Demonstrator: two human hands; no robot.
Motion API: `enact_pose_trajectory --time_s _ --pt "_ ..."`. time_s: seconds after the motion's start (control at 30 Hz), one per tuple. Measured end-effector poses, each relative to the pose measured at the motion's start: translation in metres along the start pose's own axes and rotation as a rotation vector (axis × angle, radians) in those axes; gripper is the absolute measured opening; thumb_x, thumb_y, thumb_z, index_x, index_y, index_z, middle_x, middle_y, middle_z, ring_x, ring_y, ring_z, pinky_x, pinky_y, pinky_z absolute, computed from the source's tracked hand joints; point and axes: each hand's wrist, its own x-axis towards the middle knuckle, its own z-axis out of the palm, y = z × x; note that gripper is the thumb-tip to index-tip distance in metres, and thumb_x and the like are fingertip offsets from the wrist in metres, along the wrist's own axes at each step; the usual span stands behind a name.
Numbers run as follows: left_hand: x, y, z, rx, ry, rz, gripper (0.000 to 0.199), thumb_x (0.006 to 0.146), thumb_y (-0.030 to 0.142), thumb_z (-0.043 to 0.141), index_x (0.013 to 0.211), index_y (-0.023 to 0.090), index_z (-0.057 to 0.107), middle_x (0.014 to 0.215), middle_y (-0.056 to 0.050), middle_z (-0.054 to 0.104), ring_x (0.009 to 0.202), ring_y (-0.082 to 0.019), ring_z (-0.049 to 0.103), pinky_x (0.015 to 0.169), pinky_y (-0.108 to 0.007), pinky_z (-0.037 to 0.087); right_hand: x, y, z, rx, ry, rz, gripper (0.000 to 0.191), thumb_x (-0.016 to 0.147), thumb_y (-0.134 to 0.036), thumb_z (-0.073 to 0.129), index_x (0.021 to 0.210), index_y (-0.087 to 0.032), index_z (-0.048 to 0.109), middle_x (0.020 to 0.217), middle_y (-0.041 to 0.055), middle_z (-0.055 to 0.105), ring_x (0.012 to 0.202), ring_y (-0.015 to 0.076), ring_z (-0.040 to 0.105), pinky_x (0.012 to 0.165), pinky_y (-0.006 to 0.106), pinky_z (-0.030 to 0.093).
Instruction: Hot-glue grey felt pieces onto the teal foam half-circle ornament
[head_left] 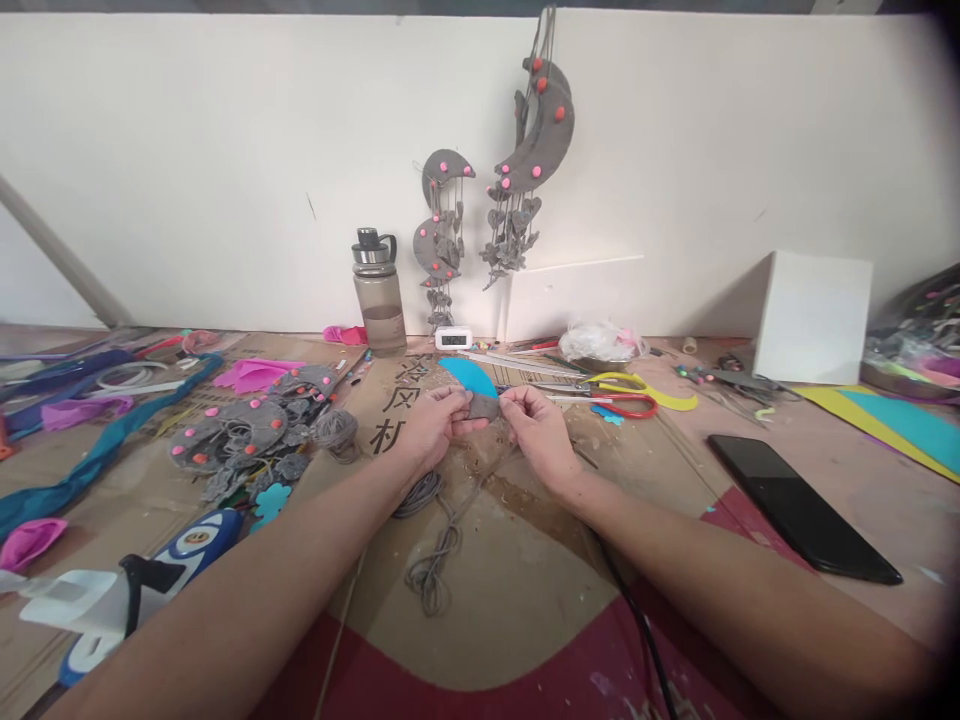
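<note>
A curved bright-blue sheet piece (469,374) is held between both hands at the middle of the table, its lower part covered in grey material (484,407). My left hand (439,425) pinches it from the left, thumb on top. From the right, my right hand (536,430) grips the covered end between thumb and fingers. A strand of grey yarn (480,490) runs down from near the hands to a loose tangle (427,575) on the cardboard (510,600). More grey yarn lies coiled (420,495) below my left hand.
Scissors with red and yellow handles (630,398) lie behind my right hand. A water bottle (380,300), a small clock (454,339) and hanging grey moon ornaments (551,130) are at the back. Grey ornaments (247,430) and a blue-white tool (187,545) sit left, a black phone (795,505) right.
</note>
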Motion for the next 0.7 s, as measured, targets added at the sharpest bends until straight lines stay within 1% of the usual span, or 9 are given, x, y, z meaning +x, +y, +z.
enact_pose_trajectory --time_s 0.23,0.33,0.47,0.57,0.7 --pt "-0.0027 0.0034 0.0048 -0.013 0.029 -0.011 0.013 0.070 0.016 0.068 0.068 0.013 0.055 0.058 0.003 0.051 0.056 -0.007 0.056 0.067 -0.028 0.059 0.0010 0.0016 0.0006 0.020 -0.008 0.005 0.022 0.075 -0.041 0.058 0.077 -0.020 0.055 0.055 -0.0067 0.043 0.047 0.0080 0.034 0.046 0.023 0.027" --pt "-0.0022 0.0029 0.0044 -0.016 0.018 -0.009 0.013 0.070 0.016 0.068 0.069 0.013 0.056 0.058 0.003 0.051 0.055 -0.007 0.055 0.068 -0.029 0.059 0.0017 0.0021 0.0007 0.033 -0.008 0.017 0.022 0.075 -0.042 0.059 0.077 -0.020 0.055 0.055 -0.0070 0.042 0.047 0.0078 0.034 0.045 0.023 0.027" --pt "-0.0005 0.0012 0.0016 -0.022 0.000 -0.004 0.012 0.070 0.017 0.068 0.069 0.012 0.057 0.060 0.002 0.054 0.056 -0.008 0.056 0.068 -0.029 0.059 0.0021 0.0003 0.0010 0.063 -0.018 0.045 0.023 0.074 -0.042 0.059 0.076 -0.020 0.055 0.056 -0.0071 0.041 0.046 0.0073 0.034 0.044 0.023 0.027" --pt "0.0000 0.0005 0.0001 -0.030 -0.001 -0.006 0.014 0.070 0.018 0.069 0.070 0.013 0.057 0.064 0.000 0.059 0.060 -0.009 0.059 0.069 -0.030 0.059 0.0027 -0.0002 0.0013 0.104 -0.030 0.066 0.022 0.073 -0.041 0.060 0.076 -0.020 0.055 0.057 -0.0071 0.041 0.045 0.0066 0.034 0.043 0.022 0.026" --pt "-0.0007 0.0004 0.0001 -0.033 0.006 -0.008 0.014 0.070 0.018 0.071 0.073 0.012 0.058 0.065 -0.001 0.061 0.065 -0.011 0.063 0.070 -0.030 0.059 0.0039 0.0020 0.0015 0.167 -0.036 0.075 0.023 0.072 -0.041 0.062 0.075 -0.020 0.054 0.058 -0.0074 0.041 0.044 0.0058 0.032 0.042 0.022 0.025"
